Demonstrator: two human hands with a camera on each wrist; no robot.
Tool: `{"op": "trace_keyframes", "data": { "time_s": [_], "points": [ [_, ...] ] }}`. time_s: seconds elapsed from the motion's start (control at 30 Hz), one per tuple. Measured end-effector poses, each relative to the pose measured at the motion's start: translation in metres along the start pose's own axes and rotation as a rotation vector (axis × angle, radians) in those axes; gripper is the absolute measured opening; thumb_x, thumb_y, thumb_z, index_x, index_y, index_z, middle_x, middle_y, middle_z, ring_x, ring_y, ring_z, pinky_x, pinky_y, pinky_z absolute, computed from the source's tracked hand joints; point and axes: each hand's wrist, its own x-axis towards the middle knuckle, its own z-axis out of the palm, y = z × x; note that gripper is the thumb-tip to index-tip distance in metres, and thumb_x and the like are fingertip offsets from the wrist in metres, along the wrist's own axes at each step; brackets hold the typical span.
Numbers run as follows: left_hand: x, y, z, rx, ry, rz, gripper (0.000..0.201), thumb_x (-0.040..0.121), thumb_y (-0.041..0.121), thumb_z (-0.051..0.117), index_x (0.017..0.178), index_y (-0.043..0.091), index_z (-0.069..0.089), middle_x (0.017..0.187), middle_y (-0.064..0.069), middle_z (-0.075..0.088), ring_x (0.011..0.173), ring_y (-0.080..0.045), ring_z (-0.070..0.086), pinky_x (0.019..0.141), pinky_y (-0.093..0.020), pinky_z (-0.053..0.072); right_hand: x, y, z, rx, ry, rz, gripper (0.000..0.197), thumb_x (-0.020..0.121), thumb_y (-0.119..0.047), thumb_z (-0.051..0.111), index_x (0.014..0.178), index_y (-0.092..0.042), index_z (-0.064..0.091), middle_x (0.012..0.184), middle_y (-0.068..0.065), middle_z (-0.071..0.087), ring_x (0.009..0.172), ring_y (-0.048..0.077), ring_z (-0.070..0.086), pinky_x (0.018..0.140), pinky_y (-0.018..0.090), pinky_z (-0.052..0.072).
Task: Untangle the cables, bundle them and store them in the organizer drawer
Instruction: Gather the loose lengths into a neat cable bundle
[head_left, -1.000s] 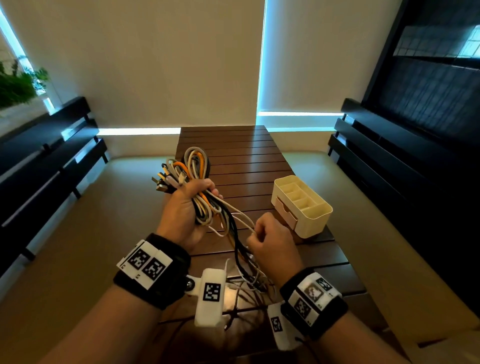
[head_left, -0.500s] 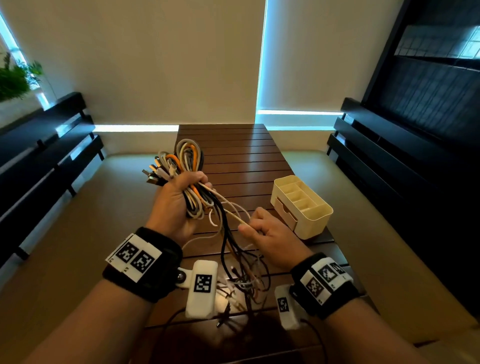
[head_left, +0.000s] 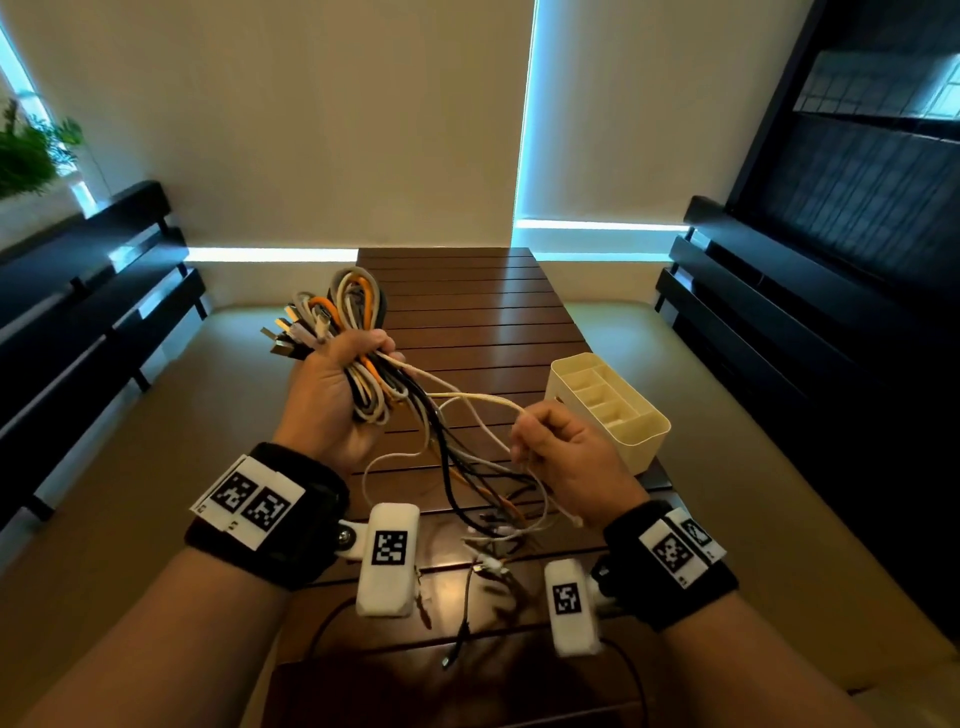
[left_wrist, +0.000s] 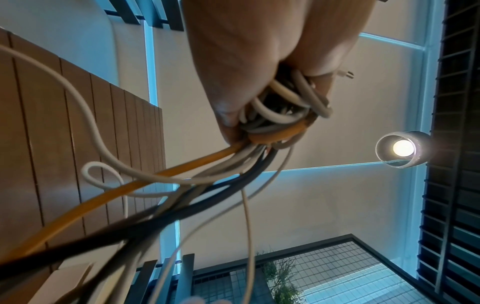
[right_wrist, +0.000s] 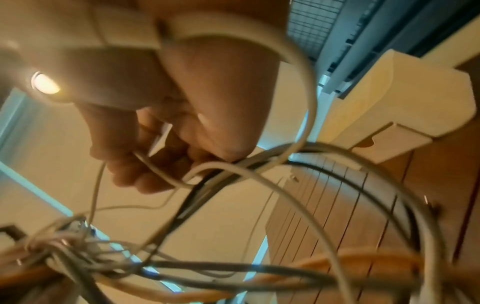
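Both hands are busy: the left hand (head_left: 332, 395) clutches the cable bundle (head_left: 358, 332), the right hand (head_left: 566, 457) pinches one white cable (head_left: 467, 397) beside the cream organizer (head_left: 639, 436).

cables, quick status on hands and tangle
Left hand grips cable bundle. Right hand pinches white cable. Loose ends tangled. Organizer empty.

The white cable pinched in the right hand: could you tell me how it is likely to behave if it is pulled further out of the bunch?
The white cable looks thin and floppy: it sags in loops between the left hand and the right hand. It will probably snag, since it crosses other cables below. It seems light.
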Motion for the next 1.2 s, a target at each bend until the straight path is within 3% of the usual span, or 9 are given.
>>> {"op": "trace_keyframes", "data": {
  "time_s": [0.2, 0.33, 0.43, 0.53, 0.6, 0.77, 0.83, 1.1, 1.2],
  "points": [
    [0.000, -0.002, 0.004, 0.019, -0.017, -0.005, 0.013, 0.087, 0.004, 0.054, 0.076, 0.010, 0.056, 0.069, -0.002, 0.056, 0.061, -0.013, 0.057, 0.061, -0.026, 0.053, 0.010, 0.004, -0.012, -0.682, -0.002, 0.014, 0.028, 0.099, -0.049, 0.048, 0.083, -0.033, 0.065, 0.067, -0.010, 0.060, 0.065, 0.007, 0.056, 0.067, 0.032, 0.050],
    [0.000, -0.008, 0.004, 0.018, -0.009, -0.038, 0.015, 0.087, 0.005, 0.053, 0.073, 0.010, 0.056, 0.068, -0.002, 0.055, 0.061, -0.013, 0.056, 0.063, -0.027, 0.052, 0.014, 0.013, -0.010, -1.346, 0.009, 0.086, 0.078, 0.086, -0.081, 0.009, 0.071, -0.023, 0.060, 0.062, -0.005, 0.057, 0.064, 0.014, 0.057, 0.075, 0.037, 0.051],
    [0.003, -0.003, 0.001, 0.019, 0.013, -0.028, 0.016, 0.088, 0.007, 0.053, 0.072, 0.010, 0.056, 0.066, -0.002, 0.056, 0.059, -0.013, 0.056, 0.061, -0.025, 0.051, 0.013, 0.024, -0.017, -1.527, -0.025, 0.248, 0.056, 0.096, -0.069, 0.021, 0.093, -0.028, 0.060, 0.082, -0.004, 0.064, 0.085, 0.018, 0.060, 0.088, 0.041, 0.043],
    [0.005, 0.000, 0.001, 0.019, 0.016, -0.018, 0.015, 0.087, 0.008, 0.055, 0.072, 0.010, 0.058, 0.067, -0.002, 0.056, 0.060, -0.013, 0.057, 0.060, -0.026, 0.052, 0.011, 0.023, -0.016, -1.509, 0.025, 0.235, 0.027, 0.102, -0.044, 0.037, 0.112, -0.027, 0.057, 0.092, -0.003, 0.066, 0.093, 0.021, 0.061, 0.094, 0.043, 0.042],
    [0.005, 0.001, 0.000, 0.028, 0.008, -0.016, 0.013, 0.087, 0.008, 0.056, 0.074, 0.010, 0.058, 0.068, -0.002, 0.056, 0.061, -0.013, 0.058, 0.061, -0.027, 0.053, 0.013, 0.024, -0.012, -1.370, 0.101, 0.224, 0.019, 0.099, -0.042, 0.050, 0.108, -0.026, 0.057, 0.096, -0.006, 0.064, 0.094, 0.019, 0.061, 0.091, 0.043, 0.046],
    [0.010, 0.016, -0.012, 0.021, 0.030, 0.018, 0.005, 0.084, 0.009, 0.060, 0.080, 0.009, 0.057, 0.072, -0.003, 0.056, 0.063, -0.014, 0.059, 0.068, -0.032, 0.054, 0.003, 0.015, -0.016, -0.319, 0.244, 0.181, 0.016, 0.084, -0.019, 0.078, 0.087, -0.018, 0.062, 0.086, 0.003, 0.067, 0.082, 0.019, 0.065, 0.076, 0.031, 0.057],
    [0.007, 0.021, -0.014, 0.030, 0.030, 0.028, 0.008, 0.087, 0.009, 0.057, 0.078, 0.008, 0.057, 0.069, -0.003, 0.056, 0.059, -0.014, 0.059, 0.067, -0.031, 0.054, -0.003, 0.008, -0.013, -0.130, 0.222, 0.113, 0.020, 0.081, -0.005, 0.078, 0.085, -0.013, 0.061, 0.084, 0.005, 0.067, 0.078, 0.014, 0.066, 0.071, 0.023, 0.057],
    [-0.002, 0.032, -0.013, 0.018, -0.006, 0.053, 0.011, 0.088, 0.008, 0.055, 0.078, 0.010, 0.058, 0.070, -0.002, 0.056, 0.061, -0.012, 0.057, 0.067, -0.030, 0.052, -0.011, 0.017, -0.003, -0.142, 0.116, 0.097, 0.015, 0.083, -0.014, 0.076, 0.081, -0.010, 0.062, 0.072, -0.003, 0.063, 0.063, 0.007, 0.058, 0.056, 0.019, 0.048],
    [-0.003, 0.039, -0.014, 0.032, -0.006, 0.063, 0.011, 0.088, 0.009, 0.056, 0.078, 0.011, 0.058, 0.071, -0.002, 0.056, 0.062, -0.012, 0.057, 0.069, -0.030, 0.052, -0.015, 0.024, -0.005, -0.286, -0.088, 0.200, 0.011, 0.089, -0.016, 0.071, 0.082, -0.014, 0.061, 0.080, -0.001, 0.067, 0.075, 0.014, 0.065, 0.074, 0.027, 0.057]
  ]
}}
